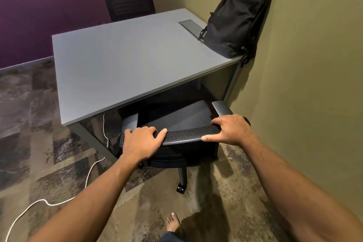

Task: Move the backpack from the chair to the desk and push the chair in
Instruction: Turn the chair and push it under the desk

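A black backpack [235, 17] stands upright on the far right corner of the grey desk [121, 65], leaning against the olive wall. The black office chair [186, 133] sits at the desk's near edge, its seat partly under the desktop. My left hand [142, 141] grips the left end of the mesh backrest's top edge. My right hand [229, 129] grips the right end of that edge, beside the right armrest [221, 108].
A second dark chair [127, 0] stands behind the desk against the purple wall. A white cable [49, 200] trails over the patterned carpet at the left. A grey cable hatch [191, 26] is set into the desktop. My bare foot [172, 222] is below.
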Demonstrator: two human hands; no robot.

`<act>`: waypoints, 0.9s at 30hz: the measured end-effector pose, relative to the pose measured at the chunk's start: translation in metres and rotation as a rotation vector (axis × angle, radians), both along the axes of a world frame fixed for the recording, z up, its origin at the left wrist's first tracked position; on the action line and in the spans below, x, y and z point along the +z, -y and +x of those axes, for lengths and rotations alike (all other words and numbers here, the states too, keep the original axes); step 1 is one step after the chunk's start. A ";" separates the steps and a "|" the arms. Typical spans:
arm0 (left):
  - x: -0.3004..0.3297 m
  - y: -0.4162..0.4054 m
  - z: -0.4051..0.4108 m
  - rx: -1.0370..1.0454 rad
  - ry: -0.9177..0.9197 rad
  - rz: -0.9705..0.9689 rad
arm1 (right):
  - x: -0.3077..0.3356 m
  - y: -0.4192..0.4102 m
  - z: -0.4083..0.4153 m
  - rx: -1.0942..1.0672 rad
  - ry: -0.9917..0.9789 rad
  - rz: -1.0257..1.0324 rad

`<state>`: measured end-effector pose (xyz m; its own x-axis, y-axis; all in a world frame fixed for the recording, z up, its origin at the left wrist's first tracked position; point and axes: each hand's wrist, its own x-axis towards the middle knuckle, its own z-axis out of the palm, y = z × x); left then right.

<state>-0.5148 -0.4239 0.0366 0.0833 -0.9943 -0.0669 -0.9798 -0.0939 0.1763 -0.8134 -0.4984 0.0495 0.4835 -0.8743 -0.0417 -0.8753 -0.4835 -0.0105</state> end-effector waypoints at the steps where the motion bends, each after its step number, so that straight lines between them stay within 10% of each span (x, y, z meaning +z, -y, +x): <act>1: -0.001 0.007 -0.004 0.011 -0.002 0.010 | 0.000 0.009 -0.002 0.010 -0.007 0.003; 27: 0.002 0.155 -0.059 0.255 -0.025 -0.007 | 0.008 0.210 -0.035 0.277 0.001 -0.015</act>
